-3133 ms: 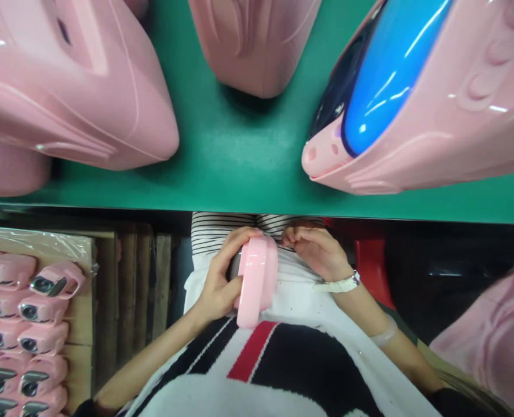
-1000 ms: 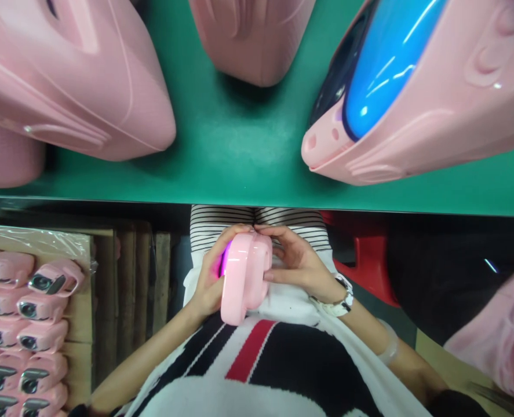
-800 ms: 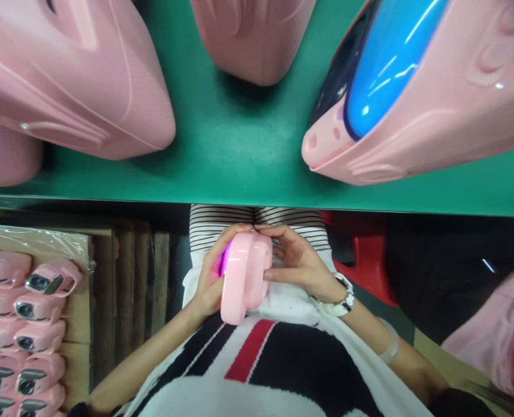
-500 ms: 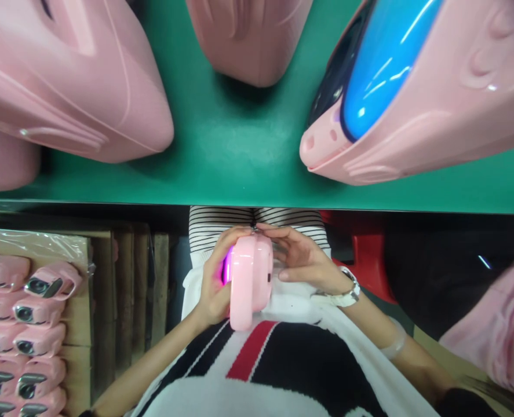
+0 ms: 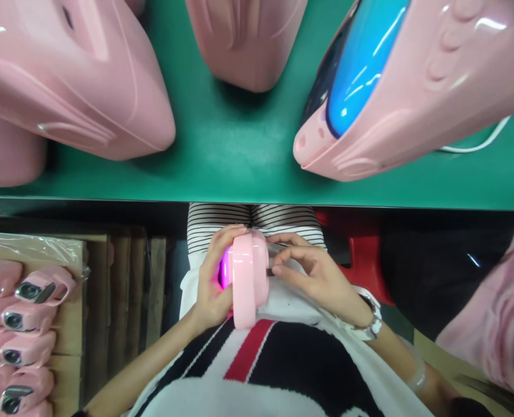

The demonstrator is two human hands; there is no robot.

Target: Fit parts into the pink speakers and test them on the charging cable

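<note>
No legible text, label, brand, number or sign anywhere. Pink unit (image 5: 248,281): plain shell, no marking readable. Big pink shells (image 5: 78,87) on table: plain. Boxed pink parts (image 5: 24,315) at left: too small to read. Watch (image 5: 367,331): dial not readable.

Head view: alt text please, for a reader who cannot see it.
A person's left hand holds a small pink casing, glowing magenta on one side, upright over the lap while the right hand touches its other side. Beyond, a green table bears pink shells, one blue-panelled.
</note>
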